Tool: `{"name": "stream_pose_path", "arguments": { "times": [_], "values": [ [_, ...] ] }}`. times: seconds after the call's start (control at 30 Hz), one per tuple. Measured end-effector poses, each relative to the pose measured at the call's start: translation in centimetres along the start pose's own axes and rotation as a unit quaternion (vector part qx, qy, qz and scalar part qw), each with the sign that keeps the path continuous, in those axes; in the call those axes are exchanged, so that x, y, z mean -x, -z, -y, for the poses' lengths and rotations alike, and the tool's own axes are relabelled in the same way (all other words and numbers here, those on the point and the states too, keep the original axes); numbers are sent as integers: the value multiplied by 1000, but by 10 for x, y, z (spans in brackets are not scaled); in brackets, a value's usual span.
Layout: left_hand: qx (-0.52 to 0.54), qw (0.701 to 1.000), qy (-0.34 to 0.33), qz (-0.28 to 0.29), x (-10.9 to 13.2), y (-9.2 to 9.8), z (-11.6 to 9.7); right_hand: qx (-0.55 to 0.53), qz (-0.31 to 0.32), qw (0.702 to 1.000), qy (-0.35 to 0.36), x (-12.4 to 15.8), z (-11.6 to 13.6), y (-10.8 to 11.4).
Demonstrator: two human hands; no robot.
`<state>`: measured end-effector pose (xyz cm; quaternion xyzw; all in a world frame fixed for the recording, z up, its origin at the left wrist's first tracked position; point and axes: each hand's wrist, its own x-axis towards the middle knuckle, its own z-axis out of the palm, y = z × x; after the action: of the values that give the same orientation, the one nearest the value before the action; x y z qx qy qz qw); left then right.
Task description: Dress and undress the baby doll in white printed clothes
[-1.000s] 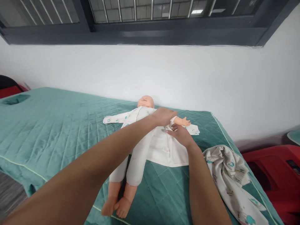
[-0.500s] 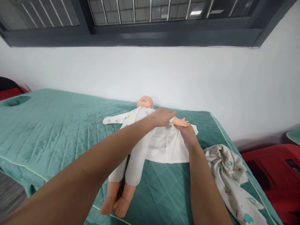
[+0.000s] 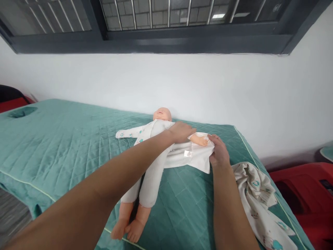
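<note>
A baby doll [image 3: 156, 173] lies on its back, head at the wall and bare feet towards me. A printed baby shirt [image 3: 194, 158] covers its arm on the left of the view; the shirt's white inner side spreads out on the right. My left hand [image 3: 182, 132] is closed around the doll's other arm near the sleeve area, its fingertips partly hidden. The doll's bare forearm and hand [image 3: 199, 140] stick out past it over the white cloth. My right hand [image 3: 220, 149] pinches the shirt's edge just beyond the doll's hand.
A quilted green cover [image 3: 78, 139] lies over the bed. A crumpled printed baby garment [image 3: 256, 194] rests by the right edge, beside my right forearm. Behind are a white wall [image 3: 156, 80] and a barred window. A red plastic object [image 3: 301, 194] stands beyond the right edge.
My right hand has moved slightly right from under the doll's hand, pulling the shirt's edge up and outward. The white cloth has shifted, showing a label. My left hand stays on the arm.
</note>
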<state>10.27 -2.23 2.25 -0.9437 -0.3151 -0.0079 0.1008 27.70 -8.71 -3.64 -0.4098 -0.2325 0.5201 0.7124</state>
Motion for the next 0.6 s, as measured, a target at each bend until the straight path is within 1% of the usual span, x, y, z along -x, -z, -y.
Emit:
{"name": "stream_pose_path", "arguments": {
  "times": [0.27, 0.43, 0.5, 0.53, 0.57, 0.6],
  "values": [
    [-24, 1000, -2, 11, 0, 3, -2, -15, -25, 1000, 2, 4, 7, 1],
    [-27, 999, -12, 21, -1, 0, -2, -2, -46, 999, 17, 3, 8, 3],
    [-28, 999, -16, 23, -1, -1, -1, 39, -56, 997, 44, 3, 8, 5],
    [-29, 999, -16, 23, -1, -2, -1, 80, -61, 992, 70, 2, 8, 7],
    [-30, 999, -15, 24, -1, -2, -1, 137, -63, 983, 106, 1, 8, 10],
    [-33, 999, -13, 24, -1, -1, -1, 200, -61, 967, 143, 0, 9, 13]
  ]
}}
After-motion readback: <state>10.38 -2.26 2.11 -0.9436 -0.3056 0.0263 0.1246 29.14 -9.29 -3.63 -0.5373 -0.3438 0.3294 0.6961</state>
